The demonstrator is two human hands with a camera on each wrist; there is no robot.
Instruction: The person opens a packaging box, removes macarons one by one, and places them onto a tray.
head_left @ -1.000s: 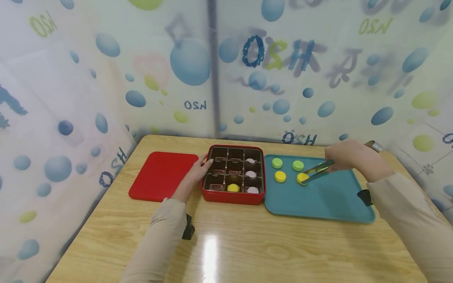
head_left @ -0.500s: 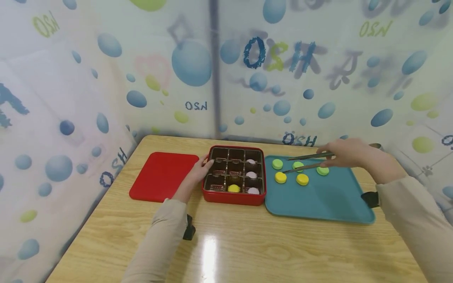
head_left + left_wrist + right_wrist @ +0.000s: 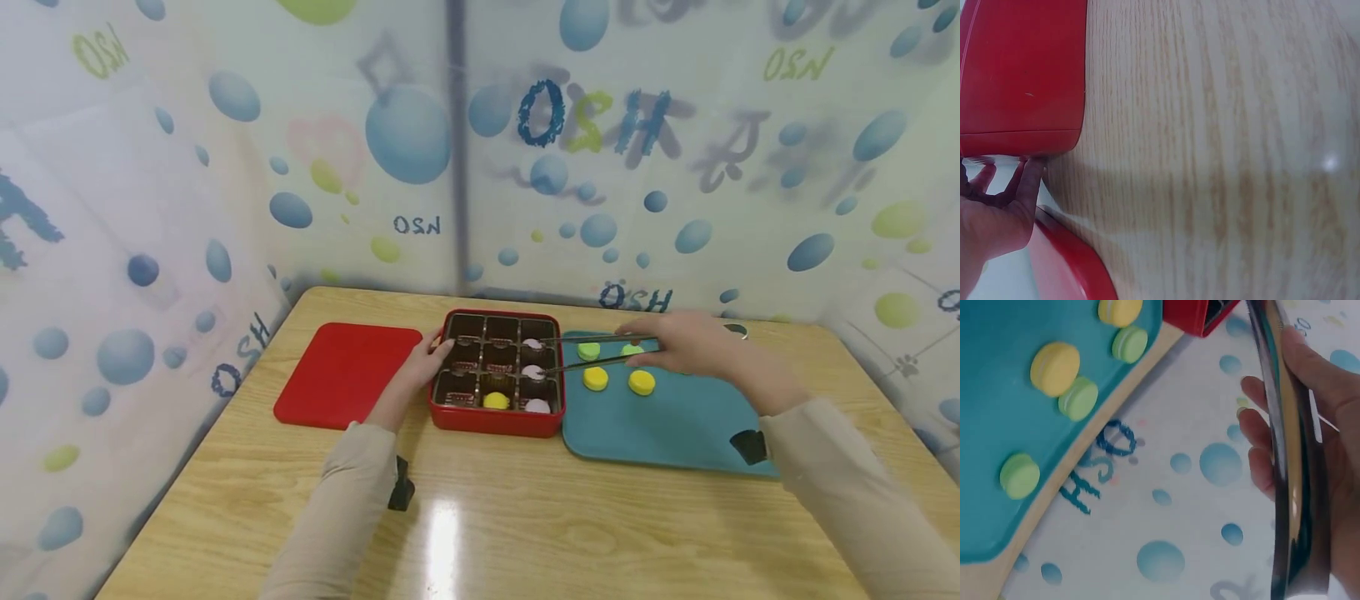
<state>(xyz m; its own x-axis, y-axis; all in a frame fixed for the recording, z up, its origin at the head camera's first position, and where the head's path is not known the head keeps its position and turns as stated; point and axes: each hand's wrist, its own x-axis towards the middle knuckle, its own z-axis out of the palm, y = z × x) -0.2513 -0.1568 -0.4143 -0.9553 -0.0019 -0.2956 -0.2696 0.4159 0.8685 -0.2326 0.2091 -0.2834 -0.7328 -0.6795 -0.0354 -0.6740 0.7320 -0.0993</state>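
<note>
there are nine macarons [image 3: 641, 382], three per colour, plus one tray [image 3: 660, 437], box [image 3: 495, 421], lid [image 3: 348, 373] and tongs [image 3: 1294, 500].

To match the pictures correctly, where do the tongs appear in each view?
Head: the tongs are right of centre, tips over the red box.
Left wrist: not in it.
Right wrist: tongs down the right side, in the right hand.
Landmark: the red box, central in head, upper left in left wrist, top edge in right wrist.
</note>
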